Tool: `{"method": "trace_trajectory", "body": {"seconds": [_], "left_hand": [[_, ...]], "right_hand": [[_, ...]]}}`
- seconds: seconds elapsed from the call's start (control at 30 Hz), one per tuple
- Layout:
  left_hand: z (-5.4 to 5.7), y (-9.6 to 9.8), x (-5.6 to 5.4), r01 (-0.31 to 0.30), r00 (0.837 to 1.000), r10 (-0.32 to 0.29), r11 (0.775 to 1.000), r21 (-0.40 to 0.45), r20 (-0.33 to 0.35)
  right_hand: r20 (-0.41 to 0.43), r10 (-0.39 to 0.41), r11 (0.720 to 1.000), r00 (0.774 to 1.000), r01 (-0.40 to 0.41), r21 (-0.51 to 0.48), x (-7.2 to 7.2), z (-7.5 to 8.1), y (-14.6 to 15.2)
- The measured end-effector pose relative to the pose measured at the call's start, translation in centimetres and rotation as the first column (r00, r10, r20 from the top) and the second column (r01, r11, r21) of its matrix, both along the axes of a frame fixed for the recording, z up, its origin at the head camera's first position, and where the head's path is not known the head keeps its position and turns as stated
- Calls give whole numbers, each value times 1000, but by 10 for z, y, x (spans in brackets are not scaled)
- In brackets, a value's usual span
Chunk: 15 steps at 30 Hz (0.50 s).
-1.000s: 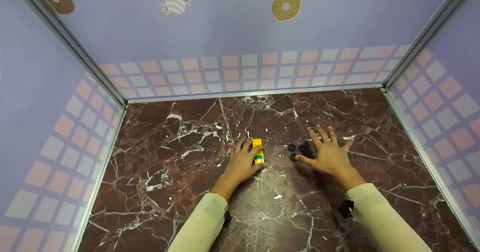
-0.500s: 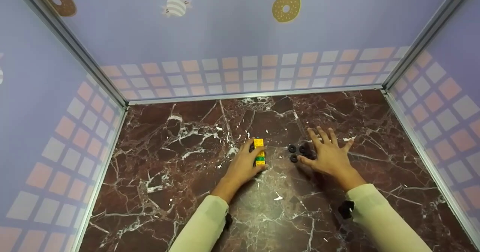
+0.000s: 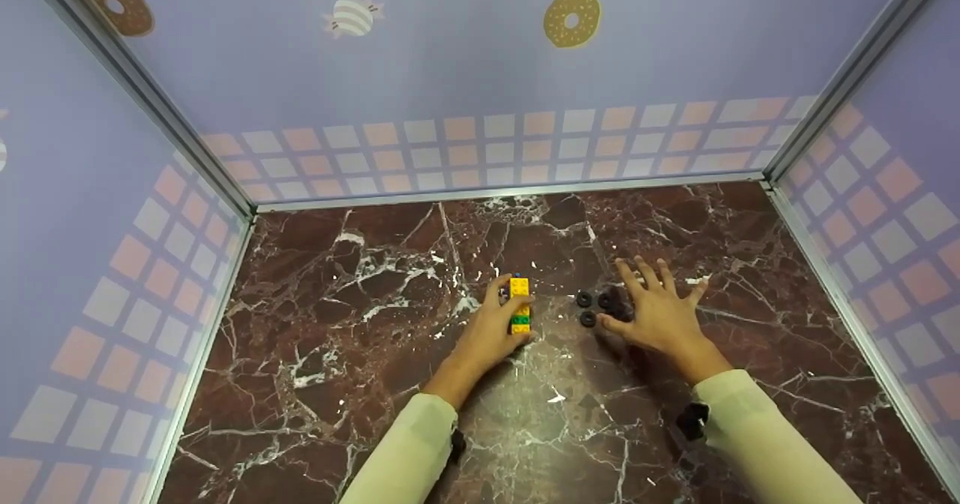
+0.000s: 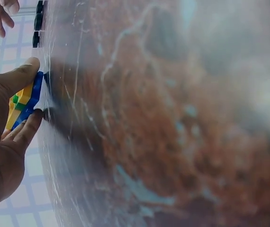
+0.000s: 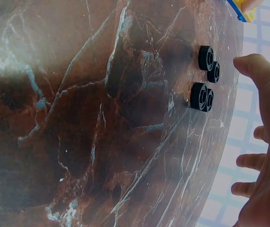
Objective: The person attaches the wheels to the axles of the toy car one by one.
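My left hand [image 3: 486, 331] grips a block of joined toy bricks [image 3: 519, 287], yellow on top with a green band near its close end. In the left wrist view, the brick block [image 4: 32, 98] shows a blue base, pinched between thumb and fingers. Part of it is hidden by the fingers. My right hand [image 3: 661, 318] has its fingers spread and holds nothing. Several small black toy wheels [image 3: 588, 319] sit in a cluster just left of its thumb. The right wrist view shows these wheels [image 5: 205, 57] on the tabletop, apart from the thumb.
A brown-red marbled tabletop [image 3: 360, 384] with white veins and small white specks lies under both hands. Lilac panels [image 3: 465, 76] with printed squares and sweets wall it in at the back and both sides.
The brick block has shifted slightly right in my left hand's grip, and a bit of blue now shows at its far end. My right hand has hardly moved.
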<state>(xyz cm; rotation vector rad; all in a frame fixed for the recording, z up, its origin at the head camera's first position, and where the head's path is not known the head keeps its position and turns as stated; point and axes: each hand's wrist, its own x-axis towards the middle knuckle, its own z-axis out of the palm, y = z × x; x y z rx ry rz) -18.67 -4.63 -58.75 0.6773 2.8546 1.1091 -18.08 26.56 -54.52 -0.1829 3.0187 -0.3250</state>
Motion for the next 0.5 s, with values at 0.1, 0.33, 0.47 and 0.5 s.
{"method": "trace_trajectory", "body": {"seconds": [0.1, 0.33, 0.47, 0.5], "left_hand": [[-1, 1, 0, 9, 1000, -9, 999, 36, -8], [-13, -1, -5, 31, 998, -24, 993, 116, -59], [-3, 1, -3, 13, 1000, -14, 991, 131, 4], [-2, 2, -3, 11, 1000, -12, 992, 129, 9]], "right_hand": [[0, -1, 1000, 1000, 1, -5, 0, 0, 0], [14, -6, 1000, 1000, 6, -18, -2, 0, 0], [-4, -2, 1000, 1000, 2, -8, -3, 0, -1], [-12, 0, 1000, 1000, 0, -7, -3, 0, -1]]}}
